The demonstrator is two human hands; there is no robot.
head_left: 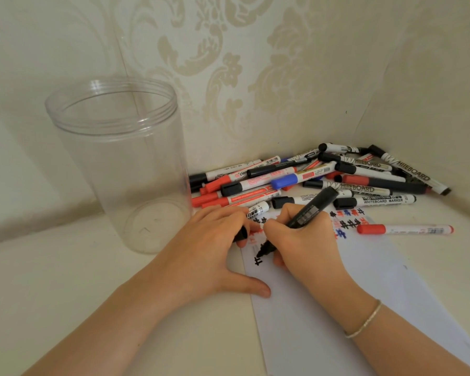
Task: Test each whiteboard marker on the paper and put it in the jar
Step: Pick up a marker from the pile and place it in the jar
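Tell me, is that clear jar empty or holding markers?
Empty: through the clear jar only its bare bottom shows, with no markers inside.

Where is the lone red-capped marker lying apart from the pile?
In the head view, the red-capped marker lies on the right, just off the paper's far right edge, in front of the marker pile.

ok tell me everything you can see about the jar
The jar is clear plastic by the look of it, tall and round, with thread ridges around its open mouth and no lid on. It stands upright on the pale surface, left of the marker pile, near the wall. It appears empty, and neither hand touches it.
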